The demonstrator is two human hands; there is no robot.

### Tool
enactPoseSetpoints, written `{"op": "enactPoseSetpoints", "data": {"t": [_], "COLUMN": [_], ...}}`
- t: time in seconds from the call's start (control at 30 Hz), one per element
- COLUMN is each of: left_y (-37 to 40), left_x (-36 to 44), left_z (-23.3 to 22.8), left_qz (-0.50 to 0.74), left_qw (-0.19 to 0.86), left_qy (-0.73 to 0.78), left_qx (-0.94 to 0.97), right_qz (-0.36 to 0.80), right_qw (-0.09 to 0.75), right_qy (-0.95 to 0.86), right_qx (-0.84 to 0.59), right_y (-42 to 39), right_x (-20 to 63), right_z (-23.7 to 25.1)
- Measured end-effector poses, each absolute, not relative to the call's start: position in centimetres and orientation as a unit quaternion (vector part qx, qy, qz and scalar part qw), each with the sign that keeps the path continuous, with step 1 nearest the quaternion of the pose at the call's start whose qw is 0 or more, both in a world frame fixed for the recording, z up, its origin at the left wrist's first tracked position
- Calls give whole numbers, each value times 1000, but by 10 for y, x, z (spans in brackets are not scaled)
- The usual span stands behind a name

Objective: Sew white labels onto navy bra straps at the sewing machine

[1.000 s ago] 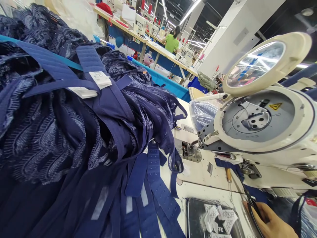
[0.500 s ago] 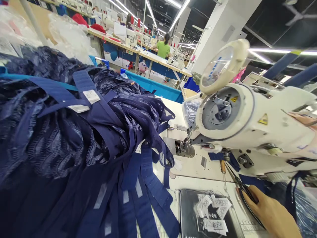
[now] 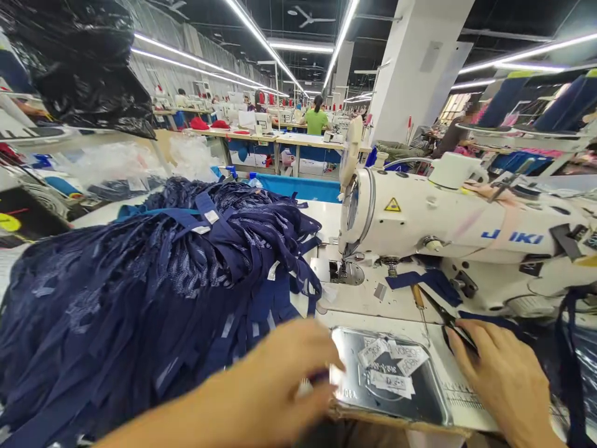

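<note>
My left hand [image 3: 298, 364] is blurred, held over the table between the blue pile and the metal tray; its thumb and forefinger are apart, with a gap between them. My right hand [image 3: 506, 370] is curled over the dark handles of a pair of scissors [image 3: 461, 338], which lie at the right on the table. The scissors are partly hidden by the fingers. A shallow metal tray [image 3: 340, 348] bears several small white printed labels [image 3: 392, 381]. A big heap of navy lace-edged straps [image 3: 153, 298] fills the left side, some with white tags.
A white sewing machine [image 3: 420, 218] stands right of centre, its needle plate [image 3: 342, 272] near the heap. A wooden-handled awl [image 3: 417, 297] and navy fabric scraps [image 3: 431, 283] lie beneath its arm. A black plastic bag [image 3: 84, 68] is at upper left. A person in green [image 3: 317, 118] sits farther back.
My left hand has come into view from below. The camera view has levelled and shifted. My right hand stays at the scissors, its fingers now lying more over the handles.
</note>
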State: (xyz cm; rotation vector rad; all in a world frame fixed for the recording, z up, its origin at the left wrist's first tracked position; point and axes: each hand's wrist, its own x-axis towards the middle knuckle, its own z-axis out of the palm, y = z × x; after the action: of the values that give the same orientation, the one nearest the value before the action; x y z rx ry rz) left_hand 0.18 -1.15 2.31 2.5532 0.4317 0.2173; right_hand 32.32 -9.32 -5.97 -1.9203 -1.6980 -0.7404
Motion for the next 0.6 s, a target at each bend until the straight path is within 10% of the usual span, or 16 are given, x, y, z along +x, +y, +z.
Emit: {"op": "enactPoseSetpoints", "data": {"t": [0.23,0.6], "left_y": [95,110], "left_x": [82,87], "left_z": [4,-40], "left_qz": [41,95], "left_qw": [11,91], "left_qy": [318,355], "left_qx": [947,926], "right_qz": [-268,-206], "right_qw": [267,302], "right_qy": [-670,-671], "right_qx": [-639,-645], "right_y": [-86,-82], "right_x": [324,328], "right_z": [-73,-76]}}
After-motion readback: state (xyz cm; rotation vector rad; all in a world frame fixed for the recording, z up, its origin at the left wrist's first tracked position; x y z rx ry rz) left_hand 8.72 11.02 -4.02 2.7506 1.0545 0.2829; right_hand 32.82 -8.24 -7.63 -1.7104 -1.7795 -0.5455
